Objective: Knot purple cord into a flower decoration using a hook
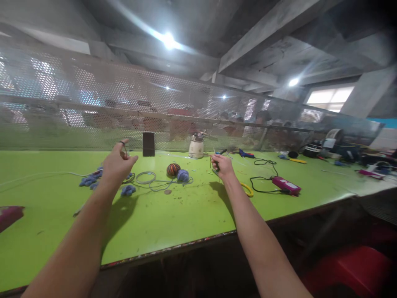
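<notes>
My left hand is raised over the left of the green table, thumb and forefinger spread apart. A dark band circles one of its fingers; whether a thin strand hangs there I cannot tell. Below it lie blue yarn pieces. My right hand is closed around a slim dark-handled tool, whose kind is unclear. A yellow ring-shaped thing lies beside my right wrist. Between the hands rest a dark ball with orange stripes, a blue yarn ball and a loop of grey cord.
Farther back stand a phone-like dark slab and a cream jug. A blue-handled tool and a magenta box with a black cable lie at right. Perforated screening closes the back; a red stool is below.
</notes>
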`<control>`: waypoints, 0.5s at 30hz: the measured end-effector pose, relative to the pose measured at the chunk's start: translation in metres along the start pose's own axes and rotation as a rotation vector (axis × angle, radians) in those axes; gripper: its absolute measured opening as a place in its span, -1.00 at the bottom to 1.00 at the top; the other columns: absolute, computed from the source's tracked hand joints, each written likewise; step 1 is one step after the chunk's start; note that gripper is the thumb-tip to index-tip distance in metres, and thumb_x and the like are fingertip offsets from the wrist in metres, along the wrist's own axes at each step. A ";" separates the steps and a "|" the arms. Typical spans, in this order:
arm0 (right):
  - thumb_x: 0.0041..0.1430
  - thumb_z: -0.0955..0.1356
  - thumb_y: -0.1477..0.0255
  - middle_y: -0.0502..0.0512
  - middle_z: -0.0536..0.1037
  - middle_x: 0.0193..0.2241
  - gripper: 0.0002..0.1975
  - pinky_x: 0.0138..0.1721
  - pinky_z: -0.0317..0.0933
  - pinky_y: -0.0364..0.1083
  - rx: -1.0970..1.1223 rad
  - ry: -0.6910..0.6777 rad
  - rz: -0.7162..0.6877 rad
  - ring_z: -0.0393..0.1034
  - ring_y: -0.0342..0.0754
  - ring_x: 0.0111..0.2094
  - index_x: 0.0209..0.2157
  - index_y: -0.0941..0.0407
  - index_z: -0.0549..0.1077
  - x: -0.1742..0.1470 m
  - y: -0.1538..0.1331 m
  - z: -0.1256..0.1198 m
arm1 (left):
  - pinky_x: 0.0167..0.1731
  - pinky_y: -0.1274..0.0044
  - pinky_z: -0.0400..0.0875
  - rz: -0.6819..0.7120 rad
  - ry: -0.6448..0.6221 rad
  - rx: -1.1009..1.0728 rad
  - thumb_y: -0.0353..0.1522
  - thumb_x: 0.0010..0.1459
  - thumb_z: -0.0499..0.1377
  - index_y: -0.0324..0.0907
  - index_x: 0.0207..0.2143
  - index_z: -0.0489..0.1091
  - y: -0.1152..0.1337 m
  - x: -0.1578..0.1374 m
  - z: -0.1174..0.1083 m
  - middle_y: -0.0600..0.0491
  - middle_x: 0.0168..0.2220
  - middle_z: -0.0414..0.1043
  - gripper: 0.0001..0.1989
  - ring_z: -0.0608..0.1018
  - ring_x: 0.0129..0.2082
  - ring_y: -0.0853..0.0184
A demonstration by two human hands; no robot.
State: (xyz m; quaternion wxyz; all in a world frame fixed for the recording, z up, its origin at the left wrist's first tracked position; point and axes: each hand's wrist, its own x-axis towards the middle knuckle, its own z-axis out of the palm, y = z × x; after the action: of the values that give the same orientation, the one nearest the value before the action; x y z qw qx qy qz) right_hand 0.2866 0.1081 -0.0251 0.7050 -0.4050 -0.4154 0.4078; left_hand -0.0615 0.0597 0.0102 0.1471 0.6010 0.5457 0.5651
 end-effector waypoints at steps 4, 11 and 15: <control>-0.09 0.38 0.64 -0.05 0.38 -0.71 -0.96 -0.78 -0.09 -0.32 0.012 0.030 0.008 0.12 -0.32 -0.74 -0.53 0.25 0.44 0.001 0.000 -0.002 | -0.52 0.51 0.07 -0.003 0.091 0.524 -0.10 0.11 0.03 -0.22 -0.47 0.51 -0.002 0.002 0.002 0.05 -0.67 0.24 -0.57 0.32 -0.56 0.28; -0.07 0.37 0.61 -0.10 0.35 -0.72 -0.97 -0.77 -0.09 -0.31 0.051 0.172 -0.065 0.13 -0.32 -0.75 -0.50 0.22 0.44 0.007 -0.002 -0.008 | -0.52 0.50 0.02 0.149 -0.064 0.645 -0.18 0.03 0.07 -0.13 -0.50 0.42 0.011 -0.009 0.005 -0.05 -0.50 0.42 -0.75 0.36 -0.52 0.21; -0.08 0.40 0.54 -0.13 0.34 -0.72 -0.95 -0.77 -0.09 -0.30 0.062 0.225 -0.109 0.11 -0.33 -0.76 -0.50 0.20 0.43 0.010 -0.004 -0.009 | -0.53 0.52 -0.06 0.078 -0.087 0.330 -0.24 -0.14 0.24 -0.13 -0.67 0.29 0.008 -0.008 0.014 0.09 -0.70 0.23 -0.78 0.21 -0.64 0.33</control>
State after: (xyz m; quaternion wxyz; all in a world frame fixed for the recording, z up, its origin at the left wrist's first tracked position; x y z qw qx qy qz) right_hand 0.2990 0.1134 -0.0217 0.7806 -0.4028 -0.3424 0.3335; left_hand -0.0440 0.0562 0.0074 0.0478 0.6617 0.6004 0.4465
